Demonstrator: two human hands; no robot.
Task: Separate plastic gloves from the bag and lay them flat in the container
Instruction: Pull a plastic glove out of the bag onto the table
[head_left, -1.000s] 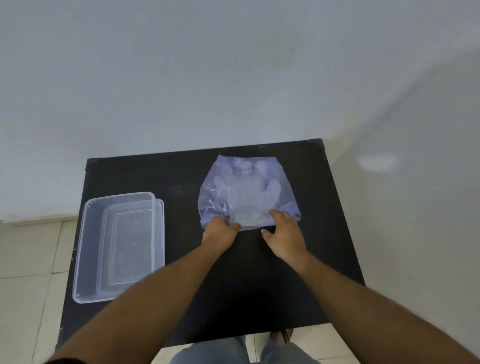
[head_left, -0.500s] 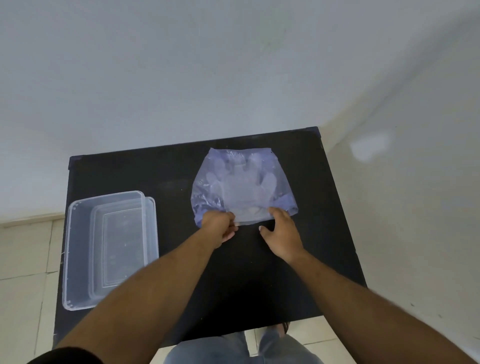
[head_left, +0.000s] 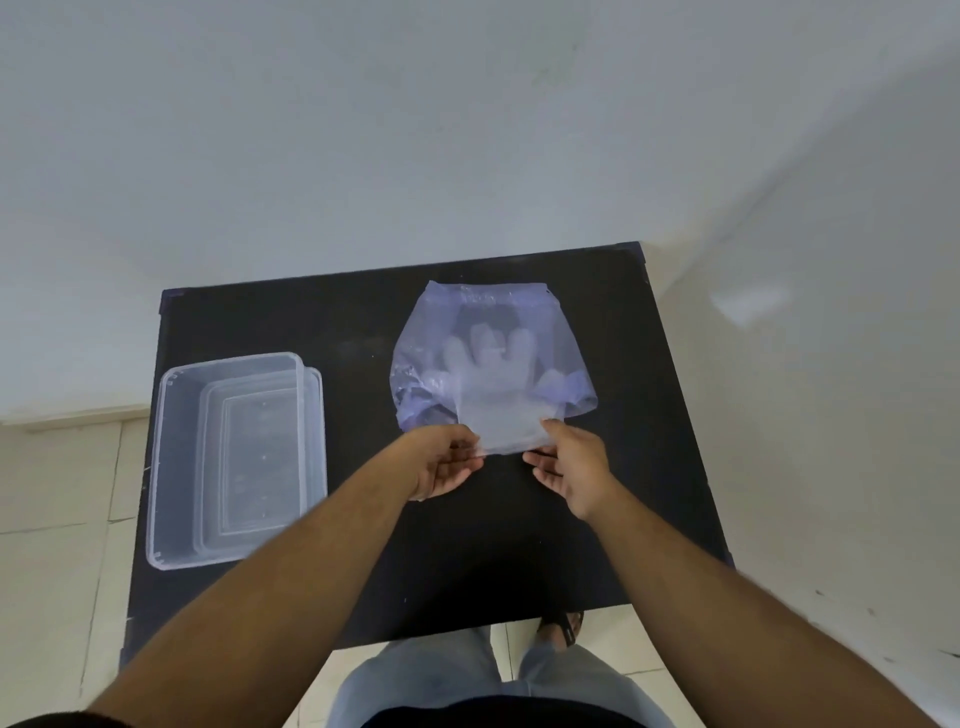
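Compared with the frame half a second earlier, the cuff of the glove stack (head_left: 506, 426) had been drawn farther out of the bag's near mouth, and both hands had shifted toward 6 o'clock with it. Head view: the left hand (head_left: 441, 465) pinched the cuff's left corner between thumb and fingers, and the right hand (head_left: 569, 465) pinched its right corner, so each grip was closed on the plastic gloves and neither was released. The gloves' finger ends remained inside the translucent bluish bag (head_left: 563, 358), which lay flat on the black table (head_left: 363, 322) at about 1 o'clock from the table's centre, its sealed edge pointing to 12 o'clock. The clear container (head_left: 166, 467) stood at 9 o'clock from the bag, well apart from it, with nothing visible inside; a second tray or a lid appeared nested in it, though which could not be told. The step in hand was judged to be extraction, with no glove yet laid down. The next move would call for drawing the stack on toward 6 o'clock until the fingers cleared the bag, then peeling one thin sheet from the rest, since such film clings, and carrying it toward 9 o'clock to be spread flat.
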